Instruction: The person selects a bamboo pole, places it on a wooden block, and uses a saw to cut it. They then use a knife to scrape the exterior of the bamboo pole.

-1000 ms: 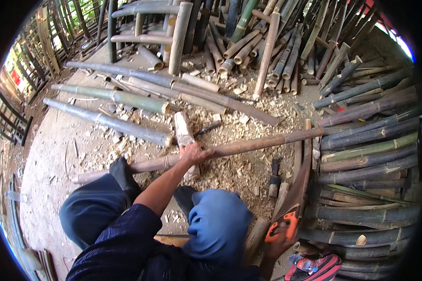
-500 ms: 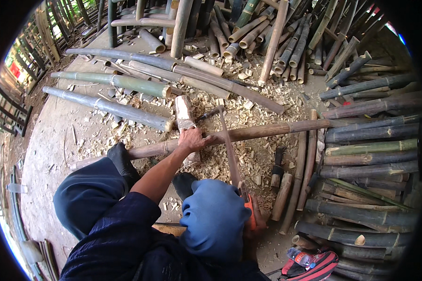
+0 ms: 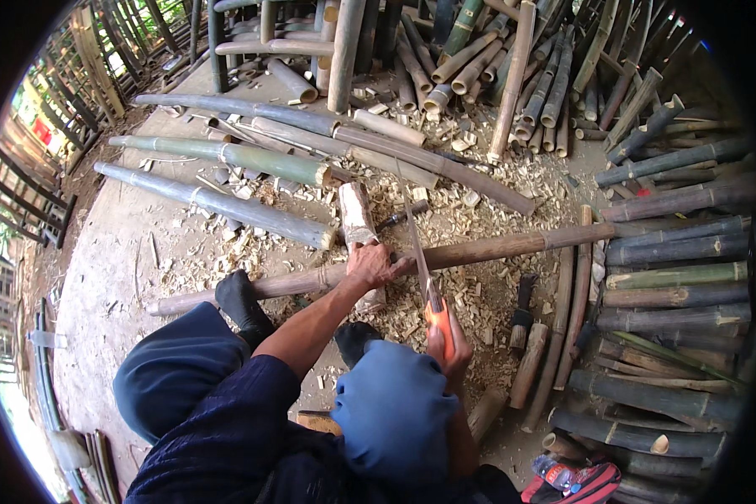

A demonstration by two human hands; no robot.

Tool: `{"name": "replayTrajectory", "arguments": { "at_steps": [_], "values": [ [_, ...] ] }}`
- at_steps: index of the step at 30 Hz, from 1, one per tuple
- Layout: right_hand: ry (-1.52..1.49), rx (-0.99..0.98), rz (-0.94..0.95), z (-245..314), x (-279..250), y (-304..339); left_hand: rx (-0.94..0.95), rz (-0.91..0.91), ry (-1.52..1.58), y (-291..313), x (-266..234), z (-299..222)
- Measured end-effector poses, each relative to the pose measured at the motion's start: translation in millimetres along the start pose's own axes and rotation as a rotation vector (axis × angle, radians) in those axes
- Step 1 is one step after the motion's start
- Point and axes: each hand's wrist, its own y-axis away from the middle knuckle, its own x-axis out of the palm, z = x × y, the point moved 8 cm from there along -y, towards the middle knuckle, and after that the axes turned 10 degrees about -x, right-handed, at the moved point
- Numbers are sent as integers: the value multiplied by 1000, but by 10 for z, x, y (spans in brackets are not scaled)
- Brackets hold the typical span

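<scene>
A long brown bamboo pole (image 3: 487,249) lies crosswise in front of me, resting over a rough wooden block (image 3: 354,208) with a pale hewn top. My left hand (image 3: 368,267) is closed round the pole where it crosses the block. In my right hand (image 3: 454,343), beside my right knee, is the orange handle of a handsaw (image 3: 437,317). Its long thin blade points away from me and crosses the pole just right of my left hand. Whether the teeth have cut into the pole is too small to tell. My left foot (image 3: 242,307) is against the pole's left part.
Bamboo poles (image 3: 227,158) lie at the far left, and cut lengths (image 3: 676,281) are stacked at the right. More bamboo (image 3: 512,76) stands at the back. Wood chips (image 3: 470,277) cover the ground. A dark tool (image 3: 522,307) and a bottle (image 3: 554,472) on a red bag lie right.
My right hand has pushed the saw forward, so its handle is now closer to the pole. My left hand keeps its place on the pole. The whole view has shifted slightly.
</scene>
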Motion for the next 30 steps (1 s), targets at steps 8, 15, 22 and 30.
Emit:
{"name": "replayTrajectory", "arguments": {
  "at_steps": [8, 15, 22, 30],
  "values": [
    [114, -95, -53, 130, -243, 564, 26, 0, -32, 48, 17, -61],
    [284, -145, -2, -75, -81, 480, -63, -76, -108, -158, 196, 147],
    [170, -96, 23, 238, -53, -30, -64, -12, -113, 5, -77, -193],
    [109, -244, -146, 606, -295, 381, -119, -24, -136, -206, 94, 66]
  ]
}}
